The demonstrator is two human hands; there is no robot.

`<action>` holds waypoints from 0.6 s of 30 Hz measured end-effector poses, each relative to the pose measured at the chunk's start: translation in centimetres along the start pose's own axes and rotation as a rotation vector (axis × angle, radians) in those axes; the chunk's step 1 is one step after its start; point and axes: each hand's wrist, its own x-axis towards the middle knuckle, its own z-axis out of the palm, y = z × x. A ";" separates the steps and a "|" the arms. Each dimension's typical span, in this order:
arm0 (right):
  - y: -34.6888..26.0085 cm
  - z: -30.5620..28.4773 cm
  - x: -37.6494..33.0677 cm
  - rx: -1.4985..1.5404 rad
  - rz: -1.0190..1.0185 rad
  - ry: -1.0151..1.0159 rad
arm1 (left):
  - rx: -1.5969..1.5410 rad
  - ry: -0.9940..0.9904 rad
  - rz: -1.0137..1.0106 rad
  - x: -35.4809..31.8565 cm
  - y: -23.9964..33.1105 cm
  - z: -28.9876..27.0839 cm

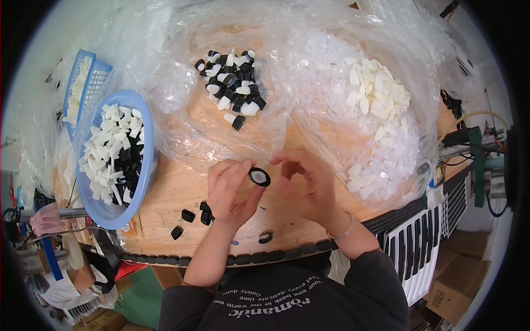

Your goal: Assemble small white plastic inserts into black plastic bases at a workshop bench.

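My left hand [234, 187] is closed on a black oval cap [259, 177], pinching it by the edge between thumb and fingers. A pale disc shows inside its black rim. My right hand [303, 182] is just to the right of the cap, apart from it. Its fingers are curled but spaced, and I see nothing between them. On the wood below the hands lies another black cap [265, 238] with a pale inside. Several black caps [188, 215] sit left of my left wrist.
A blue basin [148, 171] at the left holds white and black pieces. Behind it stands a blue mesh basket [101, 71] of white pieces. On clear plastic sheeting [182, 33] lie a black-and-white pile [234, 80] and white oval pieces [381, 94]. Black pieces line the near table edge [265, 257].
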 end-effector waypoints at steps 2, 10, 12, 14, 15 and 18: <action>0.0 -0.1 -0.2 0.209 0.293 -0.156 | -0.010 -0.006 0.009 -0.1 0.0 0.0; 0.6 -0.3 0.1 0.448 0.570 -0.240 | -0.008 -0.050 0.048 0.1 -0.1 0.3; 0.7 -0.3 0.1 0.452 0.602 -0.243 | -0.026 -0.078 0.044 0.1 -0.2 0.4; 0.8 -0.4 0.1 0.516 0.629 -0.249 | -0.068 -0.098 -0.015 0.3 0.0 0.4; 0.8 -0.5 0.1 0.516 0.630 -0.246 | -0.108 -0.116 -0.075 0.4 0.1 0.4; 0.9 -0.7 0.1 0.681 0.679 -0.209 | -0.644 -0.070 -0.549 -0.1 0.4 0.2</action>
